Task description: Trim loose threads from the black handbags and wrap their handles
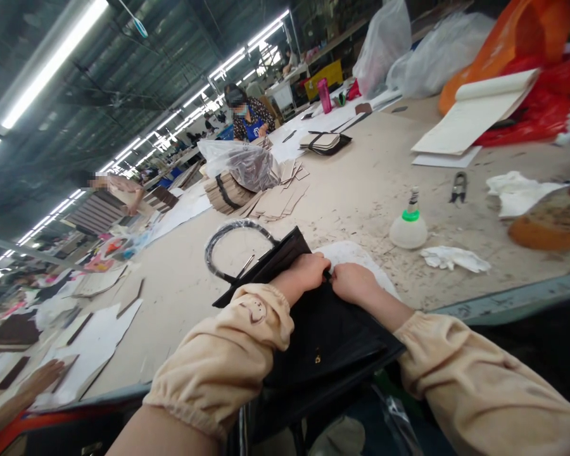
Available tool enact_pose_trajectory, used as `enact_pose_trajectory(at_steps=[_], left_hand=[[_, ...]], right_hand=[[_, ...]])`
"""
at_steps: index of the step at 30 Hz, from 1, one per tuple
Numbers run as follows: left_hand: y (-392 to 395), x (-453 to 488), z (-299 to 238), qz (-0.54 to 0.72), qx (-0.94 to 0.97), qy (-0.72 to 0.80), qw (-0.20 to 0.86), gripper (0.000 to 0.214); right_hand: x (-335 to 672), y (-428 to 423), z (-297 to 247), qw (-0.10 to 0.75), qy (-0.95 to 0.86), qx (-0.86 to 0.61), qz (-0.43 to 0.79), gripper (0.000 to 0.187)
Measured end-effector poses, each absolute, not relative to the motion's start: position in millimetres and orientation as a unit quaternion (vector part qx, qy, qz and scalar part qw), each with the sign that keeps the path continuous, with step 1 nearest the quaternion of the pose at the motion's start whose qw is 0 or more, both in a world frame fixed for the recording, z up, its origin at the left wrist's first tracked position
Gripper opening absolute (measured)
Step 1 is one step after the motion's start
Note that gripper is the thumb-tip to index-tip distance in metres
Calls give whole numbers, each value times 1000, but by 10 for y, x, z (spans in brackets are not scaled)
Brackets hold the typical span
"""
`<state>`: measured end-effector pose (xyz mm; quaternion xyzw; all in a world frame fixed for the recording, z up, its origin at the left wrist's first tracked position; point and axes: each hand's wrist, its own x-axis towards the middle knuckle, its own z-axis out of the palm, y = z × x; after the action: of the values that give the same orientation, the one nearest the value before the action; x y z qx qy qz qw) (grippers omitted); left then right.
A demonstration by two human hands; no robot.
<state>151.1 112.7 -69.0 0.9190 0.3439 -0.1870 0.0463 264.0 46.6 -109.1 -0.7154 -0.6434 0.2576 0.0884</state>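
Note:
A black handbag lies tilted at the table's front edge, its lower part hanging toward my lap. Its arched handle, wrapped in clear plastic, stands up on the far side. My left hand is closed, pinching the bag at its upper edge. Close beside it, my right hand is also closed on the same edge, the two sets of fingers almost touching. Exactly what part sits between the fingertips is hidden. A small gold-coloured fitting shows on the near panel. White paper lies behind my right hand.
On the right are a white bottle with a green collar, thread snips, a crumpled white cloth and a notepad. Stacked brown pieces lie ahead. Another person's hand rests at the left; a co-worker stands beyond.

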Motion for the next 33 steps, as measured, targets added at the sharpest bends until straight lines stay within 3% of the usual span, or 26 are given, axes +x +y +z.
enact_pose_trajectory(at_steps=[13, 23, 33], left_hand=[[1136, 1578, -732, -166, 901, 396, 59, 27], [1136, 1603, -691, -195, 881, 424, 74, 29], [1111, 1635, -699, -231, 855, 458, 75, 26]], right_hand=[[2643, 394, -1118, 76, -652, -720, 225, 31], [2688, 459, -1056, 76, -635, -720, 269, 28], [2598, 408, -1106, 64, -669, -713, 199, 29]])
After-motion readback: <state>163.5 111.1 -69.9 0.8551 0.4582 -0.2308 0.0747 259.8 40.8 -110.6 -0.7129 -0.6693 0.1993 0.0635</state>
